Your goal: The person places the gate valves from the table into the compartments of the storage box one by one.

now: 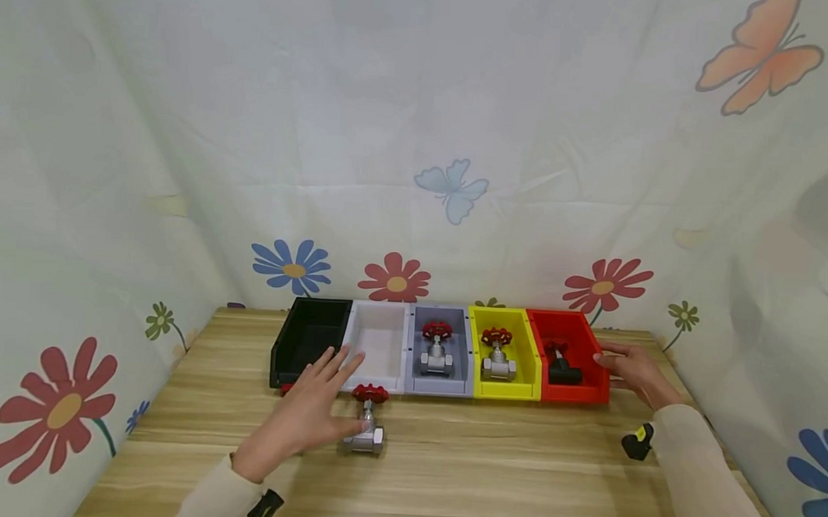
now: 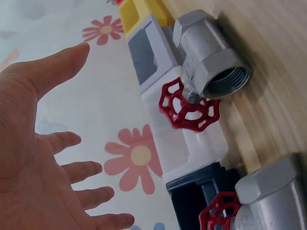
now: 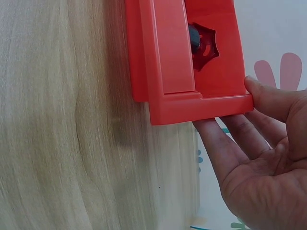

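Note:
My left hand (image 1: 307, 413) is spread above the table, fingers straight, holding nothing. Beside its thumb stands a silver gate valve (image 1: 368, 436) with a red handwheel; a second gate valve (image 2: 276, 199) is mostly hidden by this hand in the head view. At the row's right end, my right hand (image 1: 636, 372) holds the red bin (image 3: 172, 57) by its outer side, thumb at the rim and fingers against the outside. Inside that bin lies a black-bodied valve (image 1: 564, 371) with a red handwheel. Gate valves also sit in the grey bin (image 1: 421, 315) and yellow bin (image 1: 532, 347).
The bins stand in a row along the back of the wooden table (image 1: 487, 481). A white bin (image 1: 377, 342) and a black bin (image 1: 312, 323) make up the left end. Behind them hangs a flowered curtain (image 1: 364, 131).

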The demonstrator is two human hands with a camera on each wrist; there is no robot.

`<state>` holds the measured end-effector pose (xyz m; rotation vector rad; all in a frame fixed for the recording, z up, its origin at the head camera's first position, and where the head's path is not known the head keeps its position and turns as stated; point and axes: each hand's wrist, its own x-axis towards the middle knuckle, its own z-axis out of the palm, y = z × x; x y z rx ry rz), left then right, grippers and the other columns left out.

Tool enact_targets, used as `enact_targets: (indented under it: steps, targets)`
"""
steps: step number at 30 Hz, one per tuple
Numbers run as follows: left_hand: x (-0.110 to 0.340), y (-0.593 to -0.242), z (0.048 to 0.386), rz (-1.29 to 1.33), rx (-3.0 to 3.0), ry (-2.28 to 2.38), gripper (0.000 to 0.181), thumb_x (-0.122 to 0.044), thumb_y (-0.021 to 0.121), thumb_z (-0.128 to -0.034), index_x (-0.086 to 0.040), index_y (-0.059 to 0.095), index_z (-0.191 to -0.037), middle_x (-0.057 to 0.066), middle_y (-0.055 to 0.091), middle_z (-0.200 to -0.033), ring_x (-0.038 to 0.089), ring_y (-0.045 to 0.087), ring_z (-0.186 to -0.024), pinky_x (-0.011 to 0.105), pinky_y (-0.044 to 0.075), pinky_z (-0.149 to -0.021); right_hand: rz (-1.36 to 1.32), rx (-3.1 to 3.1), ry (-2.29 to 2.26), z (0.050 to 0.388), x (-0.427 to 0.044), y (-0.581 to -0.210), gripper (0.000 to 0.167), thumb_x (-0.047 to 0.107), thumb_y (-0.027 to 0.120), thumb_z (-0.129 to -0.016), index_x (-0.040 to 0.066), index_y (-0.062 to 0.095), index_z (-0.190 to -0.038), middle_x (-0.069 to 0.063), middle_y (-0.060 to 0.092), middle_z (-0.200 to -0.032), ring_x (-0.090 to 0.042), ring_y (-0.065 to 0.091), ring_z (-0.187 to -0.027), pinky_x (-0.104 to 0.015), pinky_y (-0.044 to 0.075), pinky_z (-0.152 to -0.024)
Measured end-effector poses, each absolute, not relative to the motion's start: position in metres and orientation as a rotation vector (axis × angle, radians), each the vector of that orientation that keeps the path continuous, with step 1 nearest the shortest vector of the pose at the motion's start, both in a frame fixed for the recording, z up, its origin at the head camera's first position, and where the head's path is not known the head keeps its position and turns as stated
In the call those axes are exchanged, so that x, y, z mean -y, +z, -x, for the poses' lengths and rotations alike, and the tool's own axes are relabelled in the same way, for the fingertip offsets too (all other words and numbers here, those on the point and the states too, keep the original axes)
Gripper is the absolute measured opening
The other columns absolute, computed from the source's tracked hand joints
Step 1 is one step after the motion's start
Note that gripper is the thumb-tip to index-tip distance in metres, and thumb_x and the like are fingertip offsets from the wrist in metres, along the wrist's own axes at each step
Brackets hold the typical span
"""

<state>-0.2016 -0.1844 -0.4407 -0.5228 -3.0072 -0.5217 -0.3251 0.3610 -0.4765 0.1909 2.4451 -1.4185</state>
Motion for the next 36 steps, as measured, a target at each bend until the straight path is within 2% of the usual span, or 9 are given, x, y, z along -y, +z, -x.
enact_targets:
  steps: [3, 9, 23, 28, 36]
  targets:
    - [0.181, -0.444, 0.201, 0.543, 3.033, -0.497, 0.105, -0.054, 0.081, -0.0727, -0.030, 0.024, -0.157, 0.006, 0.018, -0.166, 0.039, 0.014, -0.152, 0.068, 0.019, -0.116, -0.198, -2.445, -1.419, 0.325, -0.361, -0.478, 0.066, 0.032, 0.052, -0.102, 0.000, 0.027, -0.153, -0.031, 0.036, -0.151, -0.044, 0.050, -0.131, -0.047, 0.054, -0.097]
    - [0.173, -0.452, 0.201, 0.610, 3.059, -0.450, 0.104, -0.056, 0.081, -0.0720, -0.026, 0.028, -0.156, 0.007, 0.019, -0.166, 0.042, 0.017, -0.151, 0.070, 0.024, -0.113, -0.198, -2.439, -1.437, 0.325, -0.361, -0.477, 0.066, 0.033, 0.053, -0.101, 0.001, 0.027, -0.154, -0.031, 0.036, -0.151, -0.044, 0.050, -0.131, -0.046, 0.055, -0.096]
    - [0.165, -0.472, 0.203, 0.688, 3.101, -0.439, 0.108, -0.053, 0.086, -0.0670, -0.026, 0.030, -0.155, 0.005, 0.020, -0.165, 0.041, 0.016, -0.151, 0.070, 0.027, -0.111, -0.204, -2.425, -1.438, 0.323, -0.362, -0.475, 0.067, 0.032, 0.053, -0.101, 0.002, 0.026, -0.154, -0.031, 0.035, -0.152, -0.044, 0.050, -0.131, -0.046, 0.054, -0.097]
    - [0.166, -0.479, 0.206, 0.704, 3.128, -0.415, 0.113, -0.053, 0.088, -0.0634, -0.026, 0.029, -0.156, 0.005, 0.018, -0.166, 0.042, 0.015, -0.151, 0.071, 0.026, -0.111, -0.210, -2.432, -1.442, 0.323, -0.362, -0.475, 0.067, 0.033, 0.054, -0.101, 0.002, 0.026, -0.154, -0.031, 0.036, -0.152, -0.043, 0.053, -0.129, -0.044, 0.056, -0.095]
    - [0.164, -0.486, 0.208, 0.703, 3.162, -0.414, 0.113, -0.049, 0.090, -0.0623, -0.028, 0.030, -0.155, 0.005, 0.017, -0.166, 0.042, 0.016, -0.151, 0.072, 0.027, -0.110, -0.218, -2.440, -1.457, 0.324, -0.362, -0.478, 0.065, 0.032, 0.054, -0.101, 0.002, 0.029, -0.153, -0.031, 0.037, -0.151, -0.042, 0.053, -0.129, -0.042, 0.057, -0.092]
